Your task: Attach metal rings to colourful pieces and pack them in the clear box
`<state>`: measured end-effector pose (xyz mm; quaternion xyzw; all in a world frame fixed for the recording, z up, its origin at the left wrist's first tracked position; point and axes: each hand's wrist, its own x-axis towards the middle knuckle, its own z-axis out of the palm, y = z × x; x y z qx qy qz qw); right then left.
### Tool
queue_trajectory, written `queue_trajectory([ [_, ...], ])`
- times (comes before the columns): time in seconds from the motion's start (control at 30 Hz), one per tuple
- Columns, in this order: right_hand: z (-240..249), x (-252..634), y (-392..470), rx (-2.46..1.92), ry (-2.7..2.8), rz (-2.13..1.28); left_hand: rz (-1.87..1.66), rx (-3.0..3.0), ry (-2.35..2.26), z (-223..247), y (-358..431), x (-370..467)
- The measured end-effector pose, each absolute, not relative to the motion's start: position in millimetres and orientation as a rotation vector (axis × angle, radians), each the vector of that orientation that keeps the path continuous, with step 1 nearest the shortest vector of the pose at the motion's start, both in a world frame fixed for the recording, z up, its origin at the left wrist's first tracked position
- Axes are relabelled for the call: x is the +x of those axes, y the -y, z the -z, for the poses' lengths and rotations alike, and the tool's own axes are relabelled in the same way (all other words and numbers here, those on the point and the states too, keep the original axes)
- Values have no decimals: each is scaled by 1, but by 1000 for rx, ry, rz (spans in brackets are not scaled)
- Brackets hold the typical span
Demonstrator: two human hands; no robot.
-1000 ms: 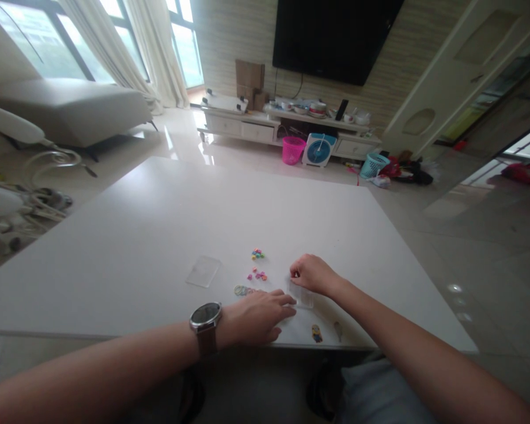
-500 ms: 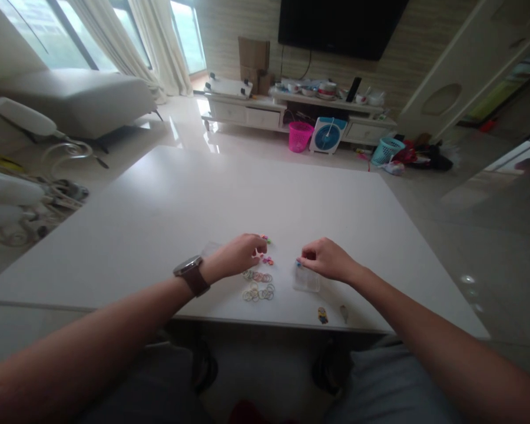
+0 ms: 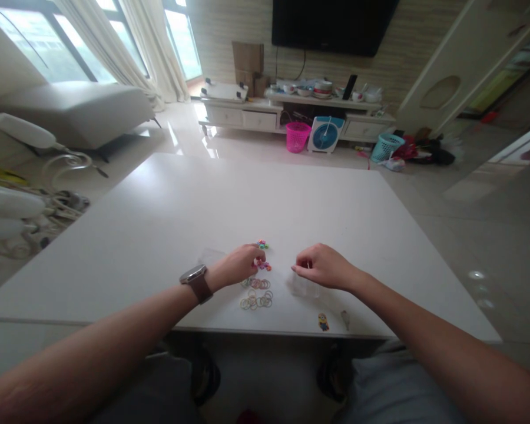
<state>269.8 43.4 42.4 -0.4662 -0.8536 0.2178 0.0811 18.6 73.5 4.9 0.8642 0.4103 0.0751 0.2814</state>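
My left hand (image 3: 244, 263), with a watch (image 3: 196, 281) on its wrist, is over the near pile of small pink, purple and orange pieces (image 3: 264, 267). Its fingers are curled down at the pile's edge; whether one piece is between them is hidden. Beyond lies a small pile of green and multicoloured pieces (image 3: 262, 244). Nearer me are two rows of thin bands, pinkish ones (image 3: 260, 284) and pale ones (image 3: 256, 301). My right hand (image 3: 324, 266) is closed, thumb against fingers, above a clear plastic box (image 3: 299, 288). Nothing shows clearly in its pinch.
A clear plastic piece (image 3: 211, 256) lies behind my left wrist. Near the front edge of the white table (image 3: 256, 194) are a yellow-and-blue cartoon figure (image 3: 323, 321) and a small pale pointed item (image 3: 345, 319). A pink basket (image 3: 297, 138) and a fan (image 3: 325, 135) stand on the floor beyond.
The small blue piece at my right fingertips is no longer visible, and that hand has shifted slightly left. My left fingers have moved down to the pink pieces. The camera view has tilted slightly.
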Motion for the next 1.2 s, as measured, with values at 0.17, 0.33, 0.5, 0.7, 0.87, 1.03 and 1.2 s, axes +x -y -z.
queue_trajectory([
  [0.17,-41,272,-43,-1390,2554,-638,-189,2336,-1151,2,-77,19],
  [0.33,-39,275,-42,-1403,2542,-636,-208,2353,-1160,3,-79,14],
  [0.5,-40,276,-40,-1408,2542,-645,-222,2340,-1148,1,-79,10],
  [0.7,-41,275,-40,-1425,2539,-704,-211,2345,-1133,1,-81,10],
  [0.87,-40,273,-44,-1418,2426,-759,-282,2348,-1117,-5,-81,13],
  [1.03,-39,269,-46,-1355,2334,-811,-493,2151,-903,-15,-70,27],
  [1.2,-42,264,-40,-1195,2299,-830,-672,1846,-849,-23,-56,44],
])
